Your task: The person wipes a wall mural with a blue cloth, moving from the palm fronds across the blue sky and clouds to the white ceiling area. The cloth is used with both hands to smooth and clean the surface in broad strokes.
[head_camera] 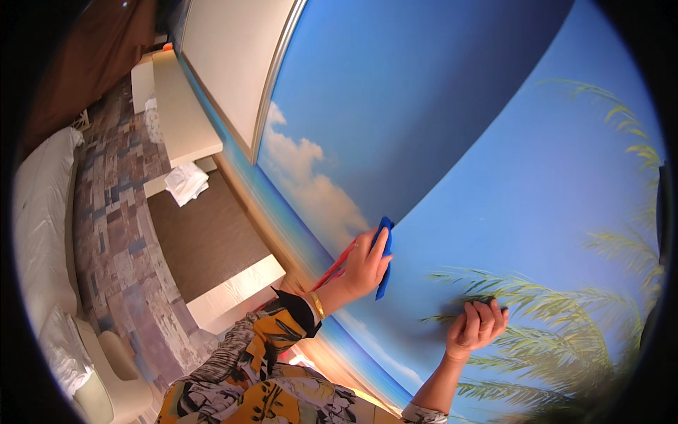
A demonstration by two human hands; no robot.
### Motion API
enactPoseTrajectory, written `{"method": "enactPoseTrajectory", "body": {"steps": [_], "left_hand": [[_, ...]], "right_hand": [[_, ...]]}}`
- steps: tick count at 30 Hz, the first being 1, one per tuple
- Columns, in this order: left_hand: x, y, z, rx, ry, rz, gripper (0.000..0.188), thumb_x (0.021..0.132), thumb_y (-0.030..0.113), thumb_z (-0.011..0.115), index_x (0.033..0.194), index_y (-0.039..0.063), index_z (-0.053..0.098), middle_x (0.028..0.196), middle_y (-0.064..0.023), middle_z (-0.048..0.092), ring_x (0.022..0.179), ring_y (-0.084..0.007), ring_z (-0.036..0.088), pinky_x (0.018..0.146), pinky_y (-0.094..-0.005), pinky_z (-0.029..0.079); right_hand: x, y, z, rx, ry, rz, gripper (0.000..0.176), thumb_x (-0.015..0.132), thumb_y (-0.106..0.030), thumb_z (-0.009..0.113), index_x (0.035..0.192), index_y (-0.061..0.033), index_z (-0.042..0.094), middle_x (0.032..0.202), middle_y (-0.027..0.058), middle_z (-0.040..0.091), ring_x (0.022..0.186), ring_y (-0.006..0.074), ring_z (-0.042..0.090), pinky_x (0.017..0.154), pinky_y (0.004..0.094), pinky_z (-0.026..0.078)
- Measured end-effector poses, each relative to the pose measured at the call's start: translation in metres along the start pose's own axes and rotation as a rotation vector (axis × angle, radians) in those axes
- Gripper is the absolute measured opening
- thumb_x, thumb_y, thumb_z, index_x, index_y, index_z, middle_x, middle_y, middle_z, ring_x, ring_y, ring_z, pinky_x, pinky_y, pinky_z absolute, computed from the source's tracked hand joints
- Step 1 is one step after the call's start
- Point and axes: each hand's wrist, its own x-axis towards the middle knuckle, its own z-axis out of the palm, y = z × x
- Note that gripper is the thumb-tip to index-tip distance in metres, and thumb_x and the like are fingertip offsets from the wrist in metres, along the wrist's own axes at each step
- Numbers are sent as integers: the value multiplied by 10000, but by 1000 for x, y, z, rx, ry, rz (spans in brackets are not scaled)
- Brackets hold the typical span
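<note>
My left hand [365, 265], with a ring and a gold bracelet [317, 305] at its wrist, grips a folded blue cloth [385, 265] against a mural-covered wall [424, 249]. Beside that hand are red strips [337, 265], partly hidden behind it. A long edge [484, 130] between dark and light blue areas ends at the cloth; I cannot tell whether it is a wall corner or a loose sheet. Lower right, my right hand [476, 326] rests bent fingers near painted palm fronds [551, 318]. Its palm side is hidden, so whether it holds anything is unclear.
A framed pale panel [233, 63] is set in the wall. Light furniture [185, 111] stands along the left, with folded white cloth [186, 183] on one piece. A bed [45, 212], a chair [119, 365] and a brown curtain [90, 63] are farther left on patterned flooring [114, 212].
</note>
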Motion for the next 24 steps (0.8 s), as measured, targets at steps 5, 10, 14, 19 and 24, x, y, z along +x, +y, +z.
{"method": "enactPoseTrajectory", "body": {"steps": [5,10,14,19,24], "left_hand": [[-57,-16,-11,-6,-80,-210,609,1052,209,642,1572,-40,448,1414,-262,579,1217,-465,592,1010,-502,515],[-66,-17,-26,-117,-143,-340,581,1050,207,642,1565,-4,474,1403,-252,629,1220,-465,613,1022,-507,515],[-33,-9,-37,-225,-178,-330,589,1062,230,637,1575,-8,474,1453,-270,609,1285,-481,598,1082,-499,496],[19,3,-42,-408,-204,-248,610,1130,340,541,1612,-24,451,1573,-263,543,1407,-438,549,1173,-469,425],[51,-10,-47,-709,-364,-253,634,1171,377,446,1660,-25,402,1736,-233,371,1597,-381,370,1295,-464,264]], "right_hand": [[-15,-15,14,7,-38,-73,187,854,-25,667,931,-144,788,1024,10,727,1278,341,632,1218,567,382],[-26,-31,22,22,-52,-53,153,898,-43,681,942,-133,797,1073,17,731,1292,354,631,1238,573,370],[-28,-47,29,105,-87,-43,142,946,-88,674,1005,-161,779,1109,13,740,1310,335,622,1254,580,332],[-25,-58,34,129,-112,-76,171,931,-48,652,995,-162,763,1126,20,745,1313,342,625,1264,609,304],[-17,-75,38,181,-177,-43,163,917,-91,644,978,-188,760,1097,0,742,1227,308,645,1240,584,306]]}}
